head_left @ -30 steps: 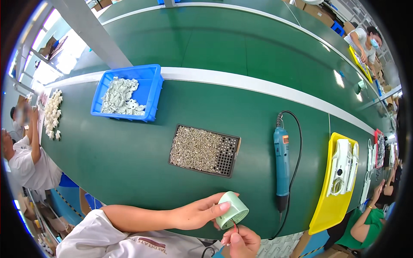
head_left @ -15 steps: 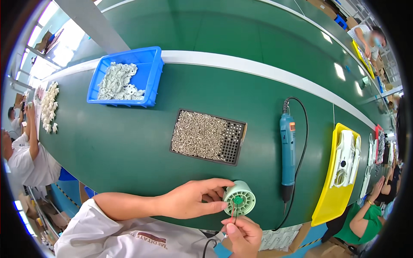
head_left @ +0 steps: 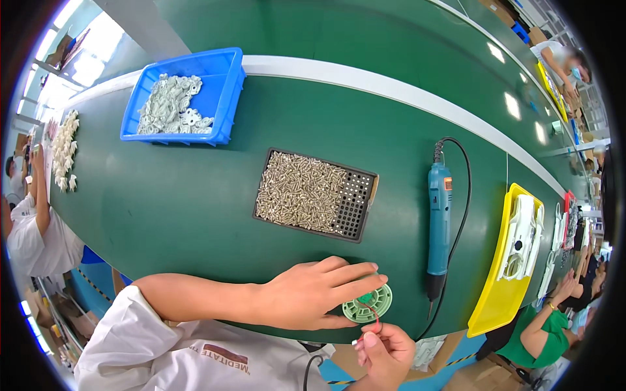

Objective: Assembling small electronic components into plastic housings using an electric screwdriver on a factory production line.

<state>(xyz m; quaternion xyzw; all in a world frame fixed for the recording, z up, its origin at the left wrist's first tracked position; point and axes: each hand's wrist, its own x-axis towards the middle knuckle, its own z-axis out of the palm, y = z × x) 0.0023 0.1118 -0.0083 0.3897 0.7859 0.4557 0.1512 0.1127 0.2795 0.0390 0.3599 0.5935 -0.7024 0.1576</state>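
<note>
A round, pale green plastic housing (head_left: 380,307) with a ribbed face sits at the front edge of the green table. My left hand (head_left: 306,293) reaches over it from the left, fingers stretched across its top and thumb at its near side, holding it. Part of the housing's face, including a darker green centre piece, lies under those fingers. Thin red wire (head_left: 376,317) runs out of the housing toward my right hand (head_left: 390,355), which pinches the wire. A small white end pokes out beside that hand's fingertips.
Beyond my hands stands a black tray (head_left: 355,212) of small metal screws. An electric screwdriver (head_left: 439,221) with its cable lies to the right, past it a yellow tray (head_left: 486,309) of white parts. A blue bin (head_left: 225,91) holds pale ring-like pieces. Co-workers sit at both sides.
My left hand has moved right and over the housing, covering more of it. The housing's face has tipped upward. My right hand has shifted slightly right, still pinching the wire.
</note>
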